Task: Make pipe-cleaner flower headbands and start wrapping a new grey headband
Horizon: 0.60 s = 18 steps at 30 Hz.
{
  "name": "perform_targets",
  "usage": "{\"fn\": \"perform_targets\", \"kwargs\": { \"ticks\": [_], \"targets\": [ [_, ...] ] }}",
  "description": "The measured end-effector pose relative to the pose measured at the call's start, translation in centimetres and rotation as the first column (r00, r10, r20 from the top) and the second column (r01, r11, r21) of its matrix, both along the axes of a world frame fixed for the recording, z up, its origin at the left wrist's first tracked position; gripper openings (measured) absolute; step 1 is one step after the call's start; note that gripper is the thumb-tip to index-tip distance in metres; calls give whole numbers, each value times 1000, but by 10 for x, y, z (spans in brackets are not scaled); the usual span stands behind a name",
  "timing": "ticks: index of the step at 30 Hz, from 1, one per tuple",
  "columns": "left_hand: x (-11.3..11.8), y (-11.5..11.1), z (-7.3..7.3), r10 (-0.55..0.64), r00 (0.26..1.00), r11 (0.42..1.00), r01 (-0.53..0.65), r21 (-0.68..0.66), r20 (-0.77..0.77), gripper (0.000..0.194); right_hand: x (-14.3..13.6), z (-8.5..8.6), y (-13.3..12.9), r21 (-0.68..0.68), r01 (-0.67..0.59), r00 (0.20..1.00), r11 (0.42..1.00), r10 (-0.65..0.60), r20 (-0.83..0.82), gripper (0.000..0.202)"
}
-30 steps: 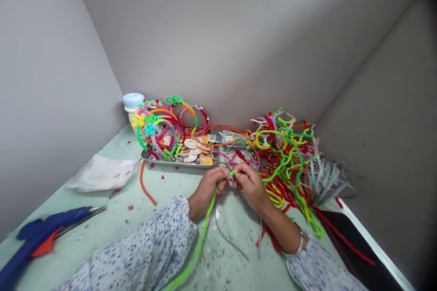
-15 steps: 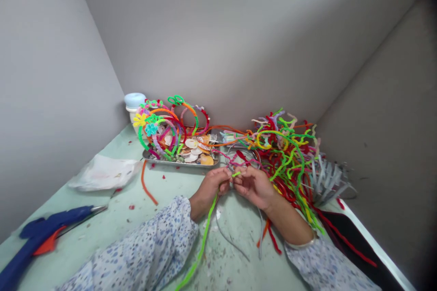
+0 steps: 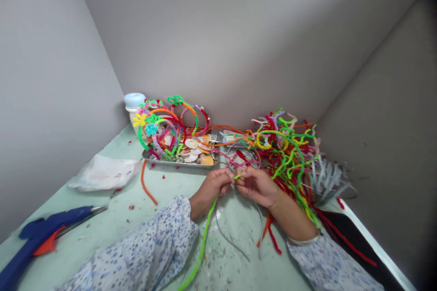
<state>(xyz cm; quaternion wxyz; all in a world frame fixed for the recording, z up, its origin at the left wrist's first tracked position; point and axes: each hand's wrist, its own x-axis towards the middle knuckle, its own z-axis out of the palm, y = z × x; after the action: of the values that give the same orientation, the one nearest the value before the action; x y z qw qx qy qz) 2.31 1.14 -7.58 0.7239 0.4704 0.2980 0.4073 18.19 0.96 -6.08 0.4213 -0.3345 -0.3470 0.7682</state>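
Your left hand (image 3: pixel 212 187) is clenched around the bright green pipe cleaner (image 3: pixel 205 234), its fingers bunched tight with the thumb pressed on top. The fuzzy strand drops from beneath that grip and bends softly towards you, over your sleeve's edge. Your right hand (image 3: pixel 258 187) faces it, almost touching, thumb and forefinger pinched at the short green end that pokes out between the two hands; its other fingers curl loosely below. Just behind your hands stands a thin, smooth grey hoop (image 3: pixel 258 158), and slender grey ends (image 3: pixel 233 241) hang below them; you cannot tell here whether these are one piece.

Beyond your left hand, a shiny shallow metal tray (image 3: pixel 184 163) bears flat, rounded shell-like pieces (image 3: pixel 192 143) in cream and amber. Fuzzy wrapped headbands (image 3: pixel 196 120), arched and many-coloured, stand over it, some with looped petals. To your right spreads a springy tangle of pipe cleaners (image 3: pixel 302 163) in red, yellow and green, beside stiff, glossy grey strips (image 3: pixel 326 184). On the pale green, speckled surface (image 3: pixel 129 232) to your left lie a crinkled, filmy plastic packet (image 3: pixel 105 173), a curved orange strand (image 3: pixel 145 185) and a blue glue gun (image 3: pixel 56 223) with a metal nozzle.
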Motion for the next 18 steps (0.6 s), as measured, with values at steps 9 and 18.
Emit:
{"fn": "perform_targets", "kwargs": {
  "ticks": [9, 18],
  "targets": [
    [0, -1, 3, -73, 994, 997, 75, 28, -79, 20, 24, 25, 0, 118, -252, 899, 960, 187, 396, 8],
    [0, 1, 1, -54, 998, 998, 54, -12, 13, 20, 30, 30, -2, 158, -246, 887, 956, 157, 434, 14]
  ]
}}
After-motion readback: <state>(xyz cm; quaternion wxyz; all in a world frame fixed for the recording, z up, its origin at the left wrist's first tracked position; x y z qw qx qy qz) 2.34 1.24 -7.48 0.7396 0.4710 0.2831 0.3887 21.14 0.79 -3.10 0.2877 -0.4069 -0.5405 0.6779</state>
